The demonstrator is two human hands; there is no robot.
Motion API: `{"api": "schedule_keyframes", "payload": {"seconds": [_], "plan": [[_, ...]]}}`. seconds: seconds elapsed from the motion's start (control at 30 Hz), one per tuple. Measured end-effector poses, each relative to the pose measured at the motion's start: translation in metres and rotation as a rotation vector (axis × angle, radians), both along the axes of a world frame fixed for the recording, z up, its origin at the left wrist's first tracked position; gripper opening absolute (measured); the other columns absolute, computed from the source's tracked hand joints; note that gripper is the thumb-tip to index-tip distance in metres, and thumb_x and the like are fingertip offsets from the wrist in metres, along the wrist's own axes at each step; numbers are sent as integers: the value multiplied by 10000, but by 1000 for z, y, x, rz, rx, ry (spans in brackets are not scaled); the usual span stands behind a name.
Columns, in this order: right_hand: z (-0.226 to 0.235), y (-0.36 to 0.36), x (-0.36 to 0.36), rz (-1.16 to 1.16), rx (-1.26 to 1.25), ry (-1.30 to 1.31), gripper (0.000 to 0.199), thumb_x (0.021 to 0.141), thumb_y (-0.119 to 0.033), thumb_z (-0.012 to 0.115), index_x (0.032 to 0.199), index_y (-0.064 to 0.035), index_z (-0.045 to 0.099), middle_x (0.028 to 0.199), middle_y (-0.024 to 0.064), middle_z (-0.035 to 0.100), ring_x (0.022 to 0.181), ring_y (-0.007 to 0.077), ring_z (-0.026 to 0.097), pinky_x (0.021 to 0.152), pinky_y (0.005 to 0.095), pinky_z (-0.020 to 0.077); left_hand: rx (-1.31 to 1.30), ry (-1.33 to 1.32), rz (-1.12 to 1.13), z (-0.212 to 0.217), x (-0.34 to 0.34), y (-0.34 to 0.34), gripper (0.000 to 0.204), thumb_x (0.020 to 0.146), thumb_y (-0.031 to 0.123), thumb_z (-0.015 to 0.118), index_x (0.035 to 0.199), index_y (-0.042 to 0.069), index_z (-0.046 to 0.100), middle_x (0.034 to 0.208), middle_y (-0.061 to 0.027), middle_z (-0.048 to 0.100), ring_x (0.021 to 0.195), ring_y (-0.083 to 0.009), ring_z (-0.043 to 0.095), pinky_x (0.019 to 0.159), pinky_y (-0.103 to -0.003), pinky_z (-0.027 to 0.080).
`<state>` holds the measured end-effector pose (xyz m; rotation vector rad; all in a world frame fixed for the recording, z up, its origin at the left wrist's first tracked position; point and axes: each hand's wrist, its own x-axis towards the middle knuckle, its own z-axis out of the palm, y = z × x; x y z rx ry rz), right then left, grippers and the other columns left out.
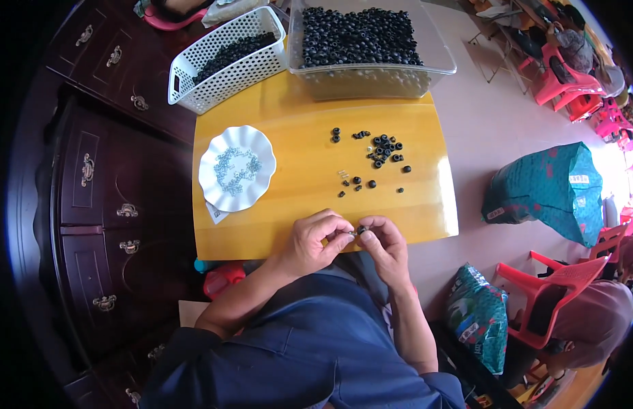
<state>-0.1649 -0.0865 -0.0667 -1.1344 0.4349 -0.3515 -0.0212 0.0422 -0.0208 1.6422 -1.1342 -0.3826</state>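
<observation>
Over the near edge of the yellow table (296, 163), my two hands meet fingertip to fingertip. My right hand (387, 249) pinches a small black round part (361, 230) between thumb and forefinger. Close beside it, my left hand (320, 238) has thumb and forefinger pressed together on something tiny, too small to make out. Several loose black round parts (385, 150) lie scattered on the table's right half, with a few thin pale pins (342, 173) among them. To the left stands a white scalloped plate (264, 151) bearing many small clear bluish pieces (228, 178).
At the table's far side stand a white perforated basket (224, 85) and a clear plastic bin (371, 82), both with many black parts. Dark wooden cabinets (112, 163) line the left. On the right are green sacks (541, 191), red chairs (555, 293) and a seated person (593, 320).
</observation>
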Motion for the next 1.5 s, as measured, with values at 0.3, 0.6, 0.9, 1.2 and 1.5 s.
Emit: {"api": "schedule_keyframes", "payload": {"seconds": [0.3, 0.6, 0.9, 1.2, 1.5], "plan": [[-11, 0, -6, -1, -91, -57, 186, 1017, -64, 605, 1195, -10, 615, 1032, 5, 630, 908, 74, 601, 819, 229, 507, -9, -130, 35, 7, -12, -2, 111, 845, -55, 719, 909, 11, 657, 835, -86, 655, 693, -190, 638, 606, -292, 510], [2, -4, 1, 10, -316, -133, 175, 984, -28, 597, 1143, 9, 662, 1061, 68, 639, 981, 144, 623, 863, 275, 504, 91, -212, 95, 19, -16, -2, 88, 843, -20, 732, 887, 23, 668, 815, -86, 656, 688, -226, 651, 607, -315, 512], [-6, 2, -4, -11, -30, -78, 160, 996, -69, 630, 1141, -5, 648, 1014, 15, 672, 924, 88, 621, 831, 248, 505, 218, -346, 38, 30, -16, -5, 71, 843, 51, 736, 887, 47, 681, 821, -113, 666, 732, -319, 659, 637, -378, 524], [-4, -1, -4, -44, -34, -50, 167, 995, -98, 659, 1140, -15, 658, 996, -15, 669, 904, 58, 607, 832, 217, 491, 177, -441, 20, 29, -14, -16, 92, 821, 36, 758, 884, 42, 691, 825, -99, 682, 719, -300, 668, 626, -369, 528], [6, -3, -5, -54, 389, -107, 200, 998, -147, 644, 1157, -26, 640, 962, 29, 681, 858, 104, 631, 792, 263, 522, 106, -328, -41, 31, -12, -26, 208, 775, -39, 795, 963, 19, 729, 834, -115, 692, 689, -249, 669, 612, -315, 524]]}}
